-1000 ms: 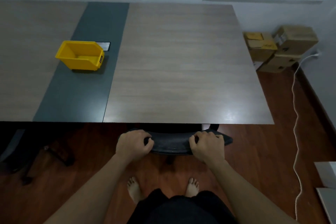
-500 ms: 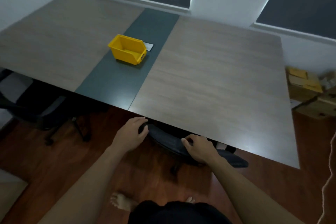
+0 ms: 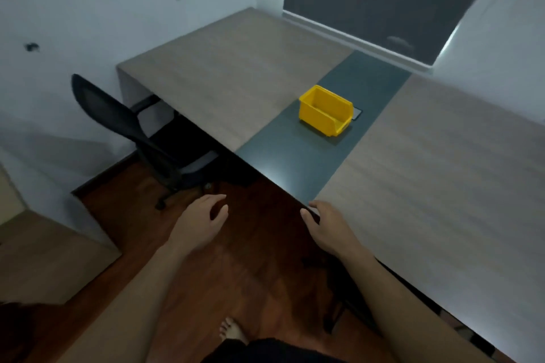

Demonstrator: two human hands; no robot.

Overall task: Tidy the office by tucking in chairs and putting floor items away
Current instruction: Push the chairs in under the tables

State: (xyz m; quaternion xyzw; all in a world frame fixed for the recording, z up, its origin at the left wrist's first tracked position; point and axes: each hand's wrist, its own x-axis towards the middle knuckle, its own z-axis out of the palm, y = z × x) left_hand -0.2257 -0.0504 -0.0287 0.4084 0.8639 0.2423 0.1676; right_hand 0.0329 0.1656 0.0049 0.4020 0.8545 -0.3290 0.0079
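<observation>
**Mesh office chair left out at the bench's far end**

The black mesh-backed office chair (image 3: pixel 141 138) stands at about ten o'clock, seat partly under the bench (image 3: pixel 236 74), backrest angled outward. It is judged light and free-rolling on castors; the mesh would give, so the stiff top rim of the backrest is the likely hold. The left hand (image 3: pixel 203 221) hangs loose and empty over the wooden floor (image 3: pixel 250 274); the right hand (image 3: pixel 327 227), uncurled, holds nothing by the bench edge. A yellow bin (image 3: pixel 326 110) sits at one o'clock.

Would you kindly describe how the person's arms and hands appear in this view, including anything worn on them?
Both forearms are bare to the frame edge: no sleeves, gloves, watch, rings or bands visible on the left hand or right hand. No markings show. Dark clothing sits at the bottom edge, and one foot is bare.
</observation>
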